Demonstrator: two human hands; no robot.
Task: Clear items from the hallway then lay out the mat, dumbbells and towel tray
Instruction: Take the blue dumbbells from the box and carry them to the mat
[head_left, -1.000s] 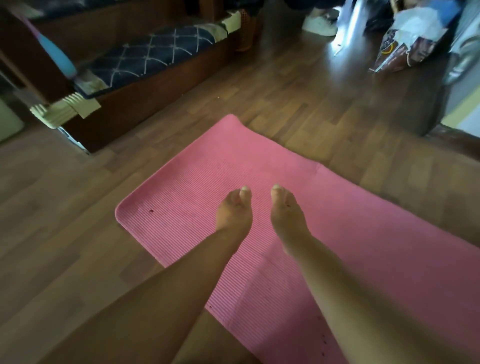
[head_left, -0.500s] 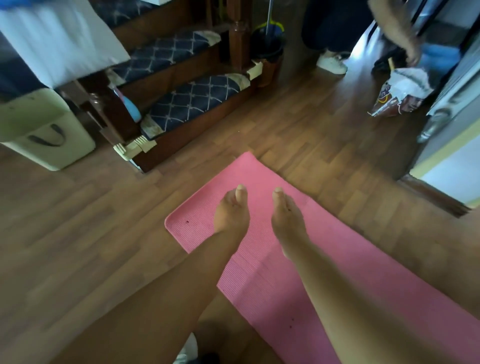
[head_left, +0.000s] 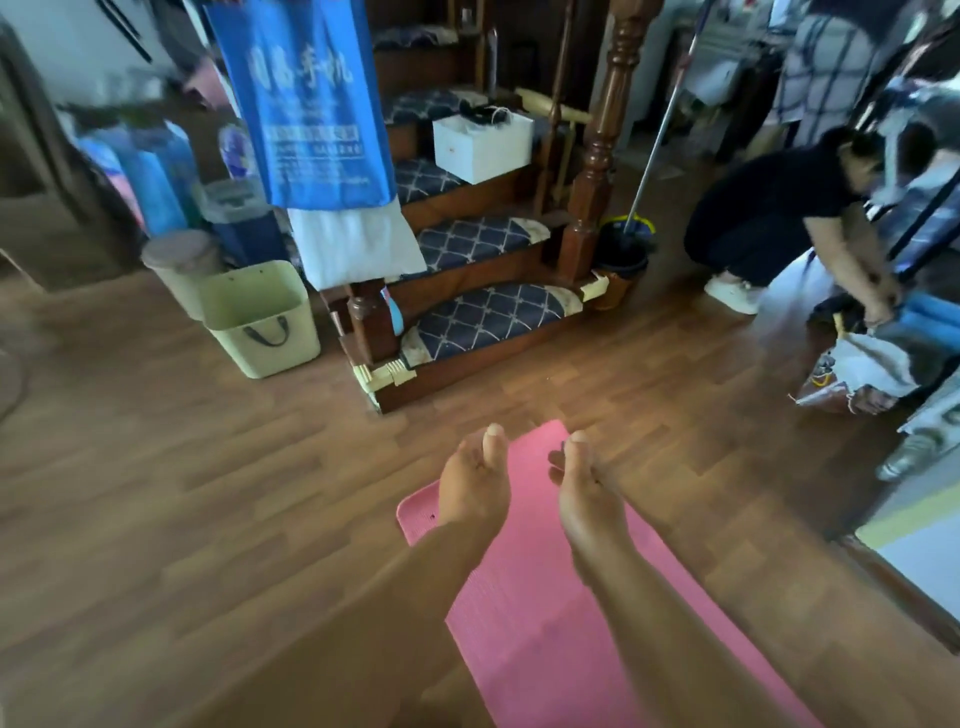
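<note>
Since the earlier frame, the view has been lifted, so more of the stairs (head_left: 483, 317) is shown beyond the mat (head_left: 524, 613). Nothing is held: the left hand (head_left: 470, 488) and right hand (head_left: 582, 493) are kept side by side, fingers loosely curled, above the mat's far end. The mat is laid flat on the floor (head_left: 182, 493), its long axis running from the stairs back toward the person; both hands are equally near it.

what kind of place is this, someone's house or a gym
Most likely a home hallway at the foot of a staircase: carpeted wooden stairs with a carved newel post, a mop bucket beside it, and a pink mat on the wood floor.
</note>
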